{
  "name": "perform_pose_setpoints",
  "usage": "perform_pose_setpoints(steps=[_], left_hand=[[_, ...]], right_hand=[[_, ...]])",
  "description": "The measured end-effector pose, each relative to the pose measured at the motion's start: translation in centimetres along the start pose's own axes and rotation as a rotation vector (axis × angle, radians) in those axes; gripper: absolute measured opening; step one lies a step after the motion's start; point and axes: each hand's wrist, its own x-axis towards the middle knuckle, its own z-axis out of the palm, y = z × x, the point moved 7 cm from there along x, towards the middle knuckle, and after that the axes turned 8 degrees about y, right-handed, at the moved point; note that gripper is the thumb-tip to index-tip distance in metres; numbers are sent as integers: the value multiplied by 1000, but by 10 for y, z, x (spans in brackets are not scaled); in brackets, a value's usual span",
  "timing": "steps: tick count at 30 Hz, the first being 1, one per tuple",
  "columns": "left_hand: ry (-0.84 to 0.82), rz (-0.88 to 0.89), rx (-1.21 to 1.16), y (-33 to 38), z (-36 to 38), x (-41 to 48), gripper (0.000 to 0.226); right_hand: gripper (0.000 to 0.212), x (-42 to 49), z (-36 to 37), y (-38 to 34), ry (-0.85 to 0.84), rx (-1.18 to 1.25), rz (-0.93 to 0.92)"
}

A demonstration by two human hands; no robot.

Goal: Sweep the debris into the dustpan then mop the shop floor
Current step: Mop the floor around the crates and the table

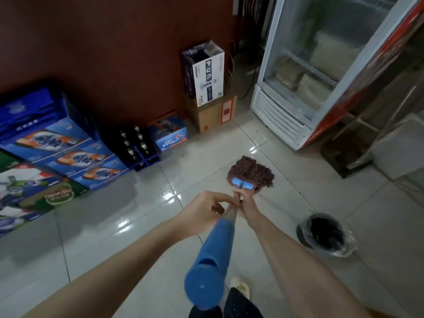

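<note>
Now the left hand [205, 212] and right hand [247, 204] both hold the mop [214, 251], fingers [223, 199] curled tight round its stick. The stick points away from the person, slanting down to the brown mop head [251, 171], flat on the wet floor [103, 237].

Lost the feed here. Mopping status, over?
Left hand and right hand gripping mop handle. Mop head down on glossy floor. Bin near right, bottle crate ahead left.

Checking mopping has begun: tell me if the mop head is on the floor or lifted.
Down: the mop head lies spread on the glossy floor.
</note>
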Motion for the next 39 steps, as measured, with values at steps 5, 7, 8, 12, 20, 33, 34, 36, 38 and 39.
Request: perform_pose_setpoints(steps=[5,7,8,12,20,33,34,36,38,39], left_hand=[[-41,-165,-160,-22,19,-29,30],[-44,-286,-266,-34,27,-39,25],[-43,-383,-329,-42,31,-46,26],[-56,-550,-376,-61,41,-70,22],[13,-697,-333,-104,53,-111,20],[5,-677,-104,-154,109,-150,16],[-8,-658,-83,-154,114,-154,19],[6,-626,-66,-154,120,-164,20],[35,-611,-73,-155,120,-179,20],[49,-610,-80,-157,119,-188,20]], right_hand=[[39,13,-7,47,-83,-4,112],[29,15,-4,60,-81,27,179],[22,14,-3,66,-90,40,214],[6,11,8,84,-133,96,311],[29,-2,38,123,-195,85,381],[58,-27,55,189,-24,68,387],[59,-32,54,191,-9,59,374],[61,-42,54,197,12,53,348],[63,-56,55,202,25,55,319],[63,-63,56,203,27,49,307]])
